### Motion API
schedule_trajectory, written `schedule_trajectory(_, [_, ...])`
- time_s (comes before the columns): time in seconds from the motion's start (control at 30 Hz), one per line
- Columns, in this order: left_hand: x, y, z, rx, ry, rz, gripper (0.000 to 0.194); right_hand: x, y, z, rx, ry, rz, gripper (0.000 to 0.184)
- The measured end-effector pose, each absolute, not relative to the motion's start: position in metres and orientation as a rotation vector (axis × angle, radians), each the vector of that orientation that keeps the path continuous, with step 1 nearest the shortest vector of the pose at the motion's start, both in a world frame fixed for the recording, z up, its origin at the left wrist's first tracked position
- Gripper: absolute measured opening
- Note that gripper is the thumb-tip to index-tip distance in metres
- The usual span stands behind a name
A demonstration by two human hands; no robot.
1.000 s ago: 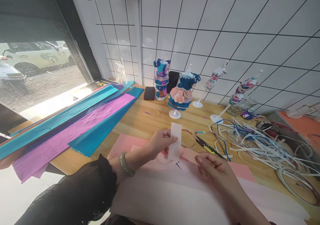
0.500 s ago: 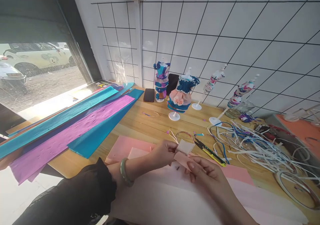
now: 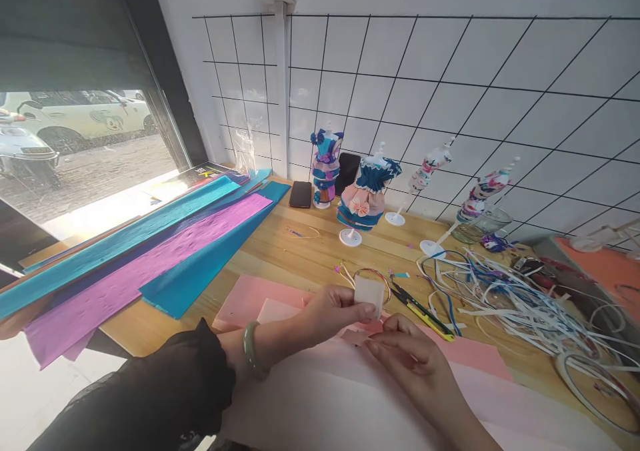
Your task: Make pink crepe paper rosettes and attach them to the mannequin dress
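Note:
My left hand (image 3: pixel 333 314), with a green bangle at the wrist, pinches a small white paper strip (image 3: pixel 369 292) between thumb and fingers. Just right of it and lower, my right hand (image 3: pixel 407 354) is closed on a small pink paper piece (image 3: pixel 354 336). The two hands are close together, and their fingers partly cover both pieces. Beneath them lie large pale pink paper sheets (image 3: pixel 320 397) over a deeper pink sheet (image 3: pixel 247 297). A yellow and black cutter knife (image 3: pixel 430 322) rests beyond my right hand, beside a coil of thin wire (image 3: pixel 373 274).
Several small dressed mannequins, one in a blue and peach dress (image 3: pixel 363 201), stand along the back by the gridded wall. A phone (image 3: pixel 301 195) lies near them. Crepe paper rolls (image 3: pixel 210 237) cover the left side; tangled white and blue strips (image 3: pixel 505 304) fill the right.
My right hand has moved left and up, bringing the pink piece beside the white strip. The strip was upright, then tipped flatter, and now stands up again, lower in my left hand. The view has tilted upward slightly.

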State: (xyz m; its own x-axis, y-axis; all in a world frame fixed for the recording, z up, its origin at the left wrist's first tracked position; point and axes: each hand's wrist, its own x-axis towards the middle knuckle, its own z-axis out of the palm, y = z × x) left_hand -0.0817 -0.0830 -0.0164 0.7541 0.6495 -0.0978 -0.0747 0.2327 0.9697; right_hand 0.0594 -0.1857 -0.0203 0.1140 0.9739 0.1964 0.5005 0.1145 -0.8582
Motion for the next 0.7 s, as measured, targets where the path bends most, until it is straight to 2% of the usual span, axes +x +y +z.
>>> schedule_trajectory(0.2, [-0.079, -0.081, -0.023, 1.066, 0.376, 0.562, 0.040, 0.060, -0.188, -0.014, -1.502, -1.280, 0.795, 0.024])
schedule_trajectory(0.7, [-0.071, -0.088, -0.032, 1.138, 0.403, 0.517, 0.029, 0.054, -0.182, -0.022, -1.442, -0.848, 1.102, 0.028])
